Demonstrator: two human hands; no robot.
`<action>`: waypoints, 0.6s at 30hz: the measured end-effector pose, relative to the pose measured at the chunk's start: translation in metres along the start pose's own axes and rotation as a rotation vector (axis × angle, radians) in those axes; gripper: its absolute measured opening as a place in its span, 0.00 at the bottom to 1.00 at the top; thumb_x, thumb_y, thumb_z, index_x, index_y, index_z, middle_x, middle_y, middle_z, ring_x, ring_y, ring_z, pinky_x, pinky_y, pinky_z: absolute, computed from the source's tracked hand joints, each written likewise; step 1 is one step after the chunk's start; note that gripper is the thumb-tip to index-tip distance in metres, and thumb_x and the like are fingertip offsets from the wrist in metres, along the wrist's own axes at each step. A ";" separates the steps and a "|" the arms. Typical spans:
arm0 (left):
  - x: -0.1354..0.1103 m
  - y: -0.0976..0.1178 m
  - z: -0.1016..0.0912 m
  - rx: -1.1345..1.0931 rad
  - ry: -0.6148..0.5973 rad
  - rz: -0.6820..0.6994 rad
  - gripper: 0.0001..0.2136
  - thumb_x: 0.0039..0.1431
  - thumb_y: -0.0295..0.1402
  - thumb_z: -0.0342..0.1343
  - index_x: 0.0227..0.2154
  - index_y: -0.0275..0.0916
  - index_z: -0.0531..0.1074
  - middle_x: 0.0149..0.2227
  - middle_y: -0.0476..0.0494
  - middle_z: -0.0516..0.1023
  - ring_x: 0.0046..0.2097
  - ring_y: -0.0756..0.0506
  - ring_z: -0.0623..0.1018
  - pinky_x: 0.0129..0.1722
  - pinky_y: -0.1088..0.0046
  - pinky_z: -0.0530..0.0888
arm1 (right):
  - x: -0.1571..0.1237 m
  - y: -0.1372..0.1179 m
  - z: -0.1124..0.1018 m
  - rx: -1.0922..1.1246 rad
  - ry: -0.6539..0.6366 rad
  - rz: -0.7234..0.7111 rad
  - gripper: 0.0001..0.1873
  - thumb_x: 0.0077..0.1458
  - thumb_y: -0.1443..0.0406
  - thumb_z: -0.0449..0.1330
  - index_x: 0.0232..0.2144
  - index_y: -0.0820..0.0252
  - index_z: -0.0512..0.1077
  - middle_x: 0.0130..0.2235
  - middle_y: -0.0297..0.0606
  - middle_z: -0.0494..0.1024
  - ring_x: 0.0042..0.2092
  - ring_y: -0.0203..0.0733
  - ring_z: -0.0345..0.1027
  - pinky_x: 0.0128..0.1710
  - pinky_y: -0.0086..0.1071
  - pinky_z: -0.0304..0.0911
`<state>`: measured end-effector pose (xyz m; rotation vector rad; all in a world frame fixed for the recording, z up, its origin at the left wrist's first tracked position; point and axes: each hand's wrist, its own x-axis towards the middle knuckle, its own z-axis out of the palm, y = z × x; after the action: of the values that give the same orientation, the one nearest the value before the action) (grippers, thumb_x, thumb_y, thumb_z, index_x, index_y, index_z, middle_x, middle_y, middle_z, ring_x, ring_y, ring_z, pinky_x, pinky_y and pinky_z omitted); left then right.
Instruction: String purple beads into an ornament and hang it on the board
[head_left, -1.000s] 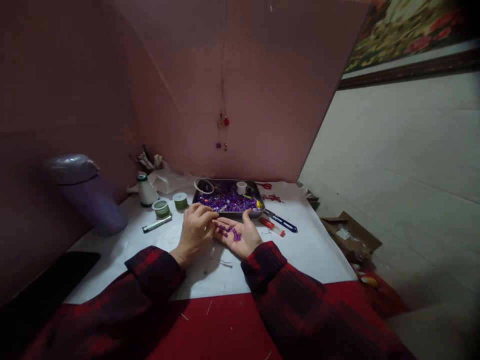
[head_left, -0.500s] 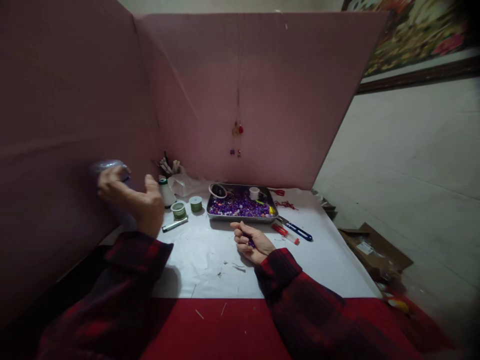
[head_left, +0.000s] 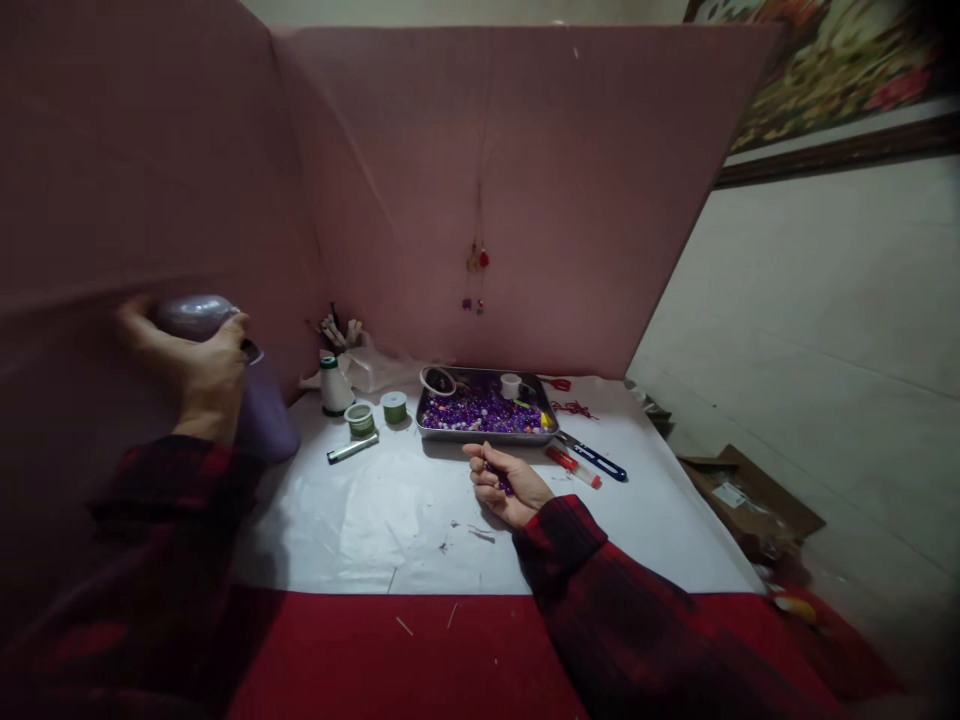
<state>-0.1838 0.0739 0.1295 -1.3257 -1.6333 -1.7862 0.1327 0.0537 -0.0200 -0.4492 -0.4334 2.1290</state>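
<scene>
Left hand (head_left: 196, 375) has moved outward, gripping the bottle (head_left: 268, 415) near green spools (head_left: 361, 421); right hand (head_left: 520, 490) encloses purple beads (head_left: 504, 484).

The bottle (head_left: 268, 415) is partly hidden by the left hand (head_left: 191, 370), held beads (head_left: 505, 484) by the right hand (head_left: 519, 492); the painting (head_left: 840, 80) is cropped.
</scene>
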 end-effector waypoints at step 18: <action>-0.097 0.011 -0.006 0.376 -1.304 0.511 0.24 0.44 0.41 0.58 0.47 0.42 0.68 0.50 0.38 0.70 0.51 0.35 0.67 0.45 0.57 0.63 | 0.001 0.001 0.000 -0.027 0.022 -0.012 0.11 0.62 0.68 0.47 0.36 0.70 0.67 0.23 0.33 0.65 0.19 0.25 0.51 0.12 0.17 0.45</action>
<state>-0.1305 0.0359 0.0571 -2.5822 -1.6926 -0.1547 0.1317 0.0544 -0.0205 -0.4837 -0.4522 2.1067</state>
